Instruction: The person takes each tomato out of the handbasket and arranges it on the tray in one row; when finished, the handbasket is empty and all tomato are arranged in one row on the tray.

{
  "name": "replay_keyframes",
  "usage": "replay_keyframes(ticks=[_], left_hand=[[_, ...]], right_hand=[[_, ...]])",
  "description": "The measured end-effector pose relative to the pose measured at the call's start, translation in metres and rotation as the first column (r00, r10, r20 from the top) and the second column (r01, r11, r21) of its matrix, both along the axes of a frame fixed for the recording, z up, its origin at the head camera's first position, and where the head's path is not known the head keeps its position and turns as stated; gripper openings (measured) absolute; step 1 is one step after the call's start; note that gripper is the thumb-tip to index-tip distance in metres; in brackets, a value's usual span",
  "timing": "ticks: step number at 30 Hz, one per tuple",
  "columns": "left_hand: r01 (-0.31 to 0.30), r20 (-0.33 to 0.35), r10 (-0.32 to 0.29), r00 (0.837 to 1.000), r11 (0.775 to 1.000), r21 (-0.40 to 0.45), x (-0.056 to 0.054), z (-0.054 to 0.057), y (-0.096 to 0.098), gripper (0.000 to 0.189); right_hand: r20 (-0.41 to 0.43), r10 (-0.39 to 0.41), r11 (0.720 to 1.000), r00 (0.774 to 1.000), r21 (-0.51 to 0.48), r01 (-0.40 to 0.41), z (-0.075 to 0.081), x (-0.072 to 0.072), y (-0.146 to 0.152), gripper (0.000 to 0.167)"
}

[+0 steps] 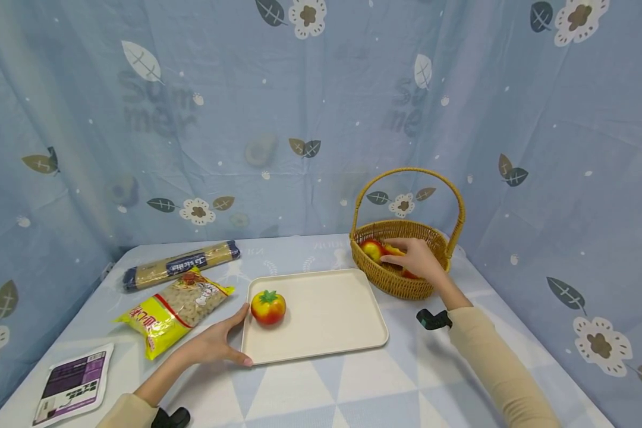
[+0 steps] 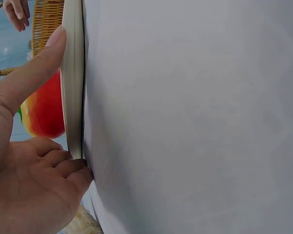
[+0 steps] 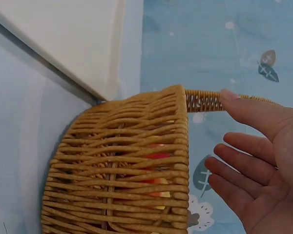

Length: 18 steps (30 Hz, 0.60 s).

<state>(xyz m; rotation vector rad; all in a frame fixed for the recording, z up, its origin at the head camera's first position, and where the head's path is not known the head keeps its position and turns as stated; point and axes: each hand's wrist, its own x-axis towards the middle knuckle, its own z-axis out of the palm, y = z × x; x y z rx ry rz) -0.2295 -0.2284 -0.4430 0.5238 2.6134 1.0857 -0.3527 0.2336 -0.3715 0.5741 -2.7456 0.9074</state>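
Observation:
A cream tray lies on the table. Near its left end sits a round red-and-yellow fruit with a green leafy top. My left hand holds the tray's left side, thumb at the near corner and fingers farther along the edge; the left wrist view shows the fingers curled against the rim. Over the wicker basket, my right hand reaches with relaxed, parted fingers and nothing between them. Inside are red-and-yellow fruits, one of them an apple-like fruit by the fingertips; others are partly hidden behind the hand.
The basket's tall handle arches above it. At the left lie a long pasta pack, a yellow snack-like bag and a flat purple-and-white packet. A blue patterned curtain hangs behind the table.

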Motion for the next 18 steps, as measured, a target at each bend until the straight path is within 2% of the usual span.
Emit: replay_keyframes(ticks=[4, 9, 18], left_hand=[[0.005, -0.01, -0.005, 1.0, 1.0, -0.009, -0.001, -0.001, 0.0, 0.123], [0.012, -0.025, -0.012, 1.0, 1.0, -0.019, -0.002, -0.002, -0.002, 0.122], [0.013, -0.024, -0.013, 1.0, 1.0, -0.017, -0.002, -0.003, -0.002, 0.122]], right_hand=[[0.023, -0.029, 0.999, 0.999, 0.016, 0.029, 0.002, -0.005, 0.003, 0.053], [0.051, -0.031, 0.999, 0.998, 0.041, 0.029, 0.007, -0.011, 0.008, 0.054], [0.103, -0.067, 0.997, 0.992, 0.04, 0.063, 0.015, -0.024, 0.018, 0.052]])
